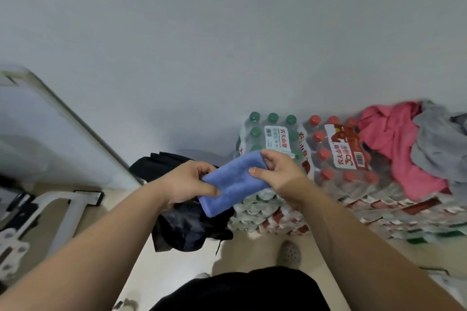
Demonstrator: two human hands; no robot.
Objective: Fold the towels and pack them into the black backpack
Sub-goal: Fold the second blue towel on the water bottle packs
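A blue towel (235, 182), folded into a small thick rectangle, is held in the air between both hands. My left hand (187, 182) grips its left end with the thumb on top. Its right end is pinched by my right hand (280, 171). Directly below the towel, on the floor against the wall, lies the black backpack (187, 227), slumped and partly hidden by my left hand and the towel. A pink towel (396, 149) and a grey towel (439, 149) lie crumpled on the bottle packs at the right.
Shrink-wrapped packs of water bottles (328, 159) are stacked on the floor to the right of the backpack. A white board (50, 134) leans on the wall at the left, with a white metal frame (63, 212) below it. My foot (289, 254) stands on the beige floor.
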